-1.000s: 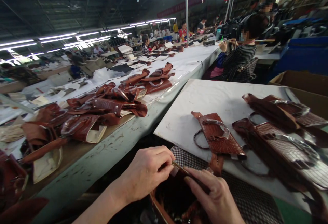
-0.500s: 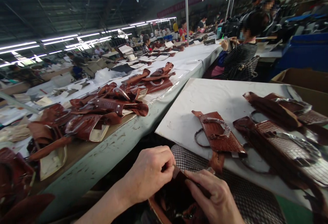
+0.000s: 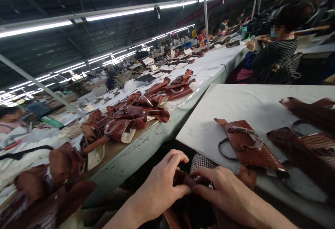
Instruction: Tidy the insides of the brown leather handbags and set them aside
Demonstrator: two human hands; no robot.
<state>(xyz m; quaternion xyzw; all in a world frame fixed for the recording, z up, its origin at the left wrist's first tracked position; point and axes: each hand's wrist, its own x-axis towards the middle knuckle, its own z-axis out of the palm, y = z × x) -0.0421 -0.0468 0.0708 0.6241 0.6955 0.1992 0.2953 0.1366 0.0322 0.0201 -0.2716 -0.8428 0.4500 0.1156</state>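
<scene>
A dark brown leather bag (image 3: 172,218) is low in front of me, over my lap, with its opening facing up and its inside in deep shadow. My left hand (image 3: 159,183) is at the left of its upper edge, thumb on the brown leather and forefinger arched above it. On the right, my right hand (image 3: 222,190) grips the same edge, its fingers bent over the leather. The two thumbs almost meet. Both hands hide much of the edge, and I cannot make out any small part between the fingers.
To the right, a white board (image 3: 199,117) carries a brown bag (image 3: 246,145) with wrapped handles and more bags. A long table (image 3: 146,152) at the left bears a heap of brown bags (image 3: 136,112). A seated person (image 3: 280,51) works beyond the board.
My view has turned left, so the tables sit further right. My left forefinger has lifted from its pinch and spread from the thumb. My right hand has moved closer to the left.
</scene>
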